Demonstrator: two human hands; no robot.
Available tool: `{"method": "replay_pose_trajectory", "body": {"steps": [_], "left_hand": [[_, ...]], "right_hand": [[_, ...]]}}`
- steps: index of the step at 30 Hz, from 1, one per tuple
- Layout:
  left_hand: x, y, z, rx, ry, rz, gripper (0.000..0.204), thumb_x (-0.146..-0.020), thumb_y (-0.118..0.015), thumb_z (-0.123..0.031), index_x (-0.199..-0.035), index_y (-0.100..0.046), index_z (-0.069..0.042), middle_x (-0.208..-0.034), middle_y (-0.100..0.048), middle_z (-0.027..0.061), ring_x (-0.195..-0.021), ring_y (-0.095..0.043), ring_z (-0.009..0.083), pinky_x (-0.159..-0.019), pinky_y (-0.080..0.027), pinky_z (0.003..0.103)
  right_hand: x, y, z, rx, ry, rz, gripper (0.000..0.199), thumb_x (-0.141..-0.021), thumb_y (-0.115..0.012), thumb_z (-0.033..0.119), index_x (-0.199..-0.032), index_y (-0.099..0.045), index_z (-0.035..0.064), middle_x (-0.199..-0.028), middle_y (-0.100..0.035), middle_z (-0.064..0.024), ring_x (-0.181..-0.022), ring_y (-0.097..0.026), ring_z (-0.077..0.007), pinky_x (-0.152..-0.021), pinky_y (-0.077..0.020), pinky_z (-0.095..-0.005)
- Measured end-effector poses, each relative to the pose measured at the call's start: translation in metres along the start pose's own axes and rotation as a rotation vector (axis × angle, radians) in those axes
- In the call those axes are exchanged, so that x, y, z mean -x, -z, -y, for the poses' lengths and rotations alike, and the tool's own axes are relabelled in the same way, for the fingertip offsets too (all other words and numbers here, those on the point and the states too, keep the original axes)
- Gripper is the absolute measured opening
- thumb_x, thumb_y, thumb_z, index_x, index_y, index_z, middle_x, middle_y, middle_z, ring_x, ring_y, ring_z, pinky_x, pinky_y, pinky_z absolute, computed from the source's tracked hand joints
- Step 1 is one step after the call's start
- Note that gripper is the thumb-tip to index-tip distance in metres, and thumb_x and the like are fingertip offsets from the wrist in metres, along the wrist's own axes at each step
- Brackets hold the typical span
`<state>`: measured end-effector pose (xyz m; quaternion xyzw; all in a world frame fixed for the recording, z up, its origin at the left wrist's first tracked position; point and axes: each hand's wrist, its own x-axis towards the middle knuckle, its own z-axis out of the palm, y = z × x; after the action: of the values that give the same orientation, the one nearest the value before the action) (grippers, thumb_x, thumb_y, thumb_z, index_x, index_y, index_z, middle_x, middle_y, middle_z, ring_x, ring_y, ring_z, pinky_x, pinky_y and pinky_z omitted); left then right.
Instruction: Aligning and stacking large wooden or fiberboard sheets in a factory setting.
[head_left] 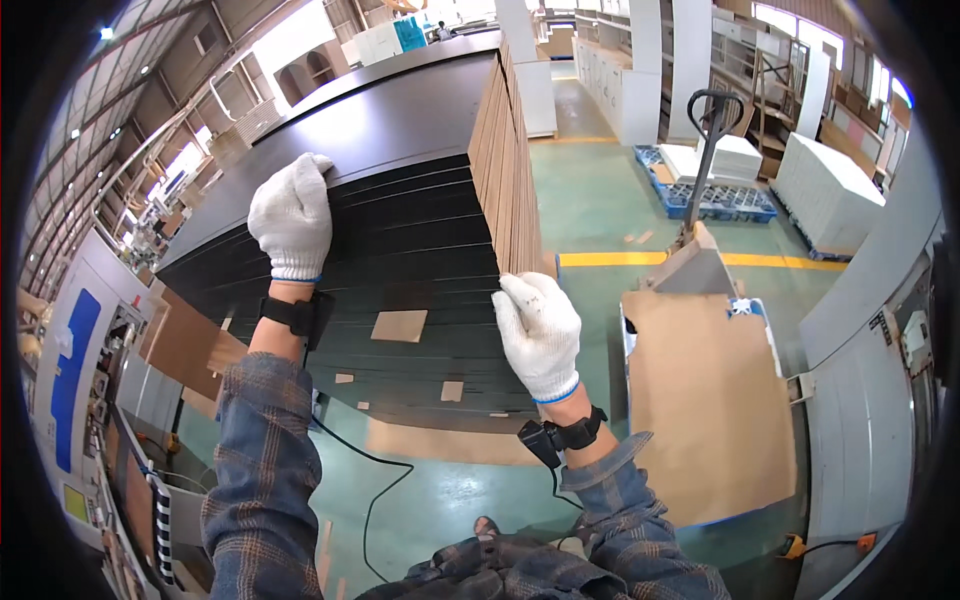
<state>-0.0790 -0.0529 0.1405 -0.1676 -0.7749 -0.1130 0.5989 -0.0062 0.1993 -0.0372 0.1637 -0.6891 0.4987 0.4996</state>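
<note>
A tall stack of dark boards [400, 225] stands in front of me, its right side showing brown raw edges. My left hand [291, 218], in a white knit glove, is closed at the front edge of the top board [400, 115]. Lower down, at the stack's right front corner, my right hand [541, 335] wears the same kind of glove. Its fingers are curled in against the corner, and whatever lies inside them is hidden. Both wrists carry black straps with small devices.
Right of the stack is a pallet jack [697, 250] beside a low pallet covered with a brown sheet [705, 400]. White panels [830, 190] are piled farther back. Grey machine housings stand at right [865, 400] and left [85, 340]. A black cable [372, 500] hangs near my legs.
</note>
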Motion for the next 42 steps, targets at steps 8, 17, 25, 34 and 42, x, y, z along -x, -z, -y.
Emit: {"method": "replay_pose_trajectory", "body": {"steps": [8,17,25,34,42], "left_hand": [[0.002,0.0,0.004,-0.035,-0.062,-0.015,0.037,-0.109,-0.057,-0.024,-0.091,-0.083,-0.005,-0.09,-0.081,0.0133,-0.087,-0.079,0.0309,-0.084,-0.06,0.04],[0.01,-0.003,0.006,-0.055,-0.071,-0.04,0.035,-0.108,-0.058,-0.023,-0.09,-0.083,-0.007,-0.091,-0.081,0.0113,-0.088,-0.078,0.031,-0.085,-0.06,0.041],[0.004,-0.004,0.007,-0.054,-0.094,-0.051,0.031,-0.107,-0.06,-0.02,-0.09,-0.083,-0.009,-0.09,-0.081,0.0097,-0.086,-0.077,0.0311,-0.084,-0.059,0.041],[0.006,-0.01,0.013,-0.074,-0.094,-0.089,0.027,-0.105,-0.062,-0.025,-0.09,-0.081,-0.013,-0.086,-0.078,0.0086,-0.081,-0.075,0.0307,-0.079,-0.058,0.042],[0.005,-0.01,0.009,-0.064,-0.072,-0.075,0.032,-0.107,-0.059,-0.025,-0.089,-0.081,-0.011,-0.087,-0.079,0.0093,-0.082,-0.075,0.0317,-0.08,-0.058,0.041]], "right_hand": [[-0.026,0.006,0.009,-0.059,-0.203,0.111,0.012,-0.092,-0.083,0.009,-0.087,-0.076,-0.0002,-0.082,-0.072,-0.014,-0.07,-0.07,-0.0267,-0.067,-0.0547,-0.0343],[-0.027,0.006,0.0,-0.142,-0.411,0.164,0.014,-0.09,-0.084,0.009,-0.096,-0.076,-0.0007,-0.089,-0.074,-0.0114,-0.072,-0.069,-0.0208,-0.071,-0.0562,-0.0313],[-0.033,-0.007,-0.013,-0.036,0.17,0.038,0.041,-0.084,-0.08,-0.009,-0.122,-0.072,0.0058,-0.11,-0.071,-0.0162,-0.093,-0.071,-0.0327,-0.084,-0.0584,-0.0388],[-0.041,0.0,0.005,-0.162,0.006,0.054,0.014,-0.091,-0.079,-0.001,-0.105,-0.077,0.0013,-0.092,-0.072,-0.0127,-0.079,-0.07,-0.0238,-0.075,-0.0569,-0.0338],[-0.065,0.002,0.019,-0.087,-0.224,0.09,0.019,-0.096,-0.08,0.012,-0.088,-0.075,-0.0041,-0.074,-0.067,-0.0075,-0.066,-0.06,-0.0116,-0.064,-0.0496,-0.0289]]}}
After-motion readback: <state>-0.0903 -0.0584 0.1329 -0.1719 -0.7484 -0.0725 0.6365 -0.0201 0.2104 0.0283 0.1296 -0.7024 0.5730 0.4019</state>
